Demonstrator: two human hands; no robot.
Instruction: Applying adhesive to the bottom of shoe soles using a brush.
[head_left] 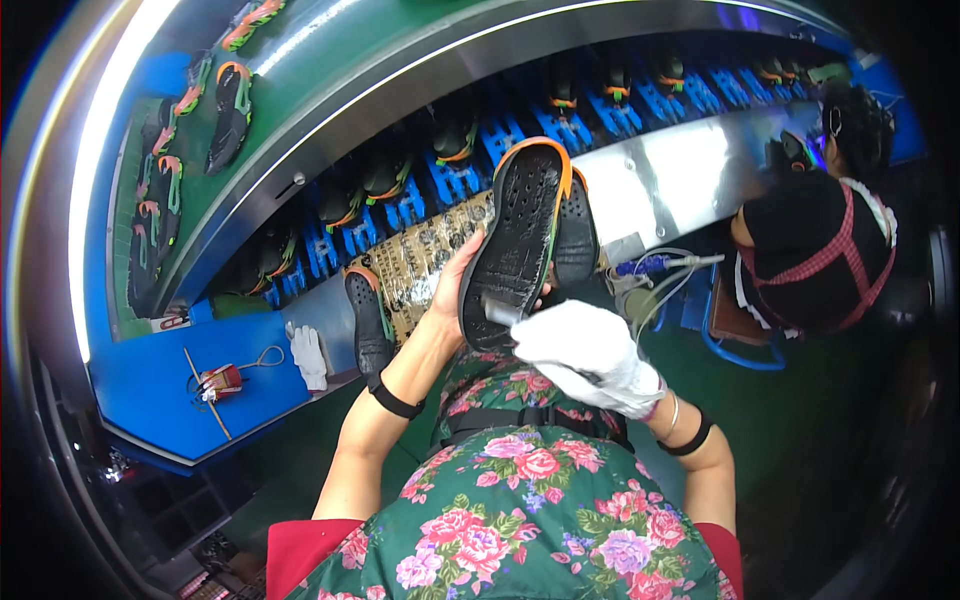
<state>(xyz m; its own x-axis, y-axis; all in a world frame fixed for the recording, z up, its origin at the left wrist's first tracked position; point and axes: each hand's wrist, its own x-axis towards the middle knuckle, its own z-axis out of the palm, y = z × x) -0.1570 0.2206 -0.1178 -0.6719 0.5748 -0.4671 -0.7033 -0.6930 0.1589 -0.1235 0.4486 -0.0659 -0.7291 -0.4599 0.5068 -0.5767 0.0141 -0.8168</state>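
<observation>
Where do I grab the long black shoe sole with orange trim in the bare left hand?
Probably by its long left edge, coming from the left, like the bare left hand: the black sole is long, and its broad face looks glossy, maybe wet.

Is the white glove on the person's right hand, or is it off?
On: the white glove covers the right hand down to the wrist, while the left hand is bare.

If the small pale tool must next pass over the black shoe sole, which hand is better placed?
Probably the right hand: gloved, it holds the small pale tool at the near end of the black shoe sole. The bare left hand seems less suited, supporting the sole's left side.
</observation>
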